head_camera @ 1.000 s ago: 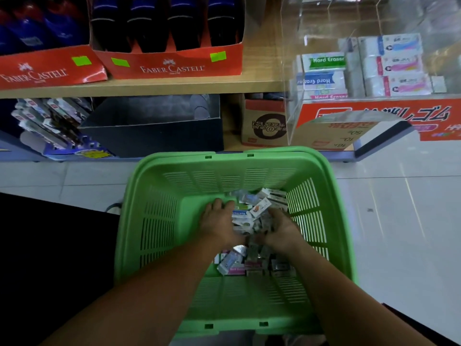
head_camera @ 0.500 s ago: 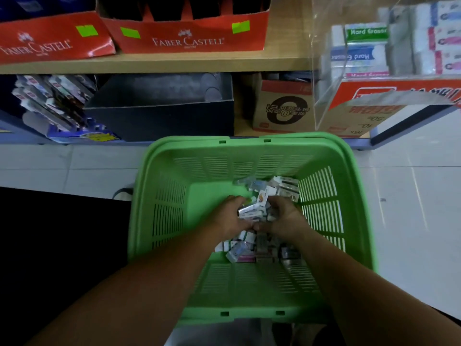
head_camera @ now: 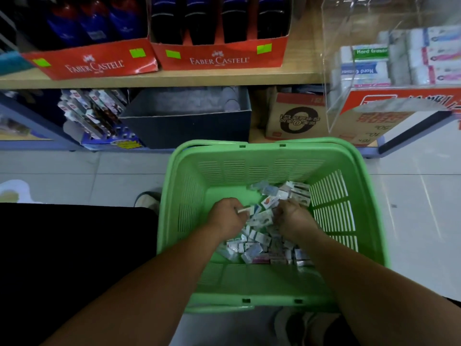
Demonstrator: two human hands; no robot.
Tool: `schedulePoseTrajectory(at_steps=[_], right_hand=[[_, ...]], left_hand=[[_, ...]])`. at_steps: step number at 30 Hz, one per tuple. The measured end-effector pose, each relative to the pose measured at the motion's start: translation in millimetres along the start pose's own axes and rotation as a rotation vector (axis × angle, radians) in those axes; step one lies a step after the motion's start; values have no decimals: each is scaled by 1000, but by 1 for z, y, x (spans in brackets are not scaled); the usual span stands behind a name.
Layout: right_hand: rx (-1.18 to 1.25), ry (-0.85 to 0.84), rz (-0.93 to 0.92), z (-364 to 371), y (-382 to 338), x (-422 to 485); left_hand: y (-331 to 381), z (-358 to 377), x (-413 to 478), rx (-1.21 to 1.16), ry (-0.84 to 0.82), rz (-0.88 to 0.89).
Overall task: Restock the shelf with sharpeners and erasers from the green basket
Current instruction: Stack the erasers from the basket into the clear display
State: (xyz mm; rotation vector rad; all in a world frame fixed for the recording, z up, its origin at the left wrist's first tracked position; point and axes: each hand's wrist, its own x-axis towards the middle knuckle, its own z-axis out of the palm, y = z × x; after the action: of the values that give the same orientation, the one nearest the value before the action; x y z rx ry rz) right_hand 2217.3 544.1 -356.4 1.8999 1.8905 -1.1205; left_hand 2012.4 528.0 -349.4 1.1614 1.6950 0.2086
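A green basket (head_camera: 369,221) stands on the floor in front of the shelf. A pile of small boxed erasers and sharpeners (head_camera: 264,245) lies on its bottom. Both my hands reach into the pile. My left hand (head_camera: 228,214) has its fingers curled round several small packs. My right hand (head_camera: 291,217) is curled over more packs beside it. What lies under the palms is hidden. A clear acrylic case (head_camera: 349,58) on the shelf at upper right holds stacked erasers (head_camera: 366,68).
Red Faber-Castell display boxes (head_camera: 219,56) sit on the wooden upper shelf. Below are a dark open box (head_camera: 187,126), hanging blister packs (head_camera: 94,113) and a cardboard box (head_camera: 294,118). White floor tiles lie right of the basket. My dark-clothed leg fills the lower left.
The view swung left, so the basket now sits further right in frame. My hands drew together over the pile and curled round packs.
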Motion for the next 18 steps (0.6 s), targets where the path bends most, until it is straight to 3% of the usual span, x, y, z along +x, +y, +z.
schedulePoseTrajectory(at_steps=[2,6,10,18], right_hand=[[96,-34,31,-4,1,-3],[560,-117,156,-29,-4,-16],[883,-253,99,-80,-28,-42],[1139,-458,122,-158,-83,-110]], left_hand=[[13,-3,-3,-71,2,-3],[41,-20,-17,-247,-65,-45],[78,-52,-47,-261,-180,15],[160,-114,-114,-359,-166,169]])
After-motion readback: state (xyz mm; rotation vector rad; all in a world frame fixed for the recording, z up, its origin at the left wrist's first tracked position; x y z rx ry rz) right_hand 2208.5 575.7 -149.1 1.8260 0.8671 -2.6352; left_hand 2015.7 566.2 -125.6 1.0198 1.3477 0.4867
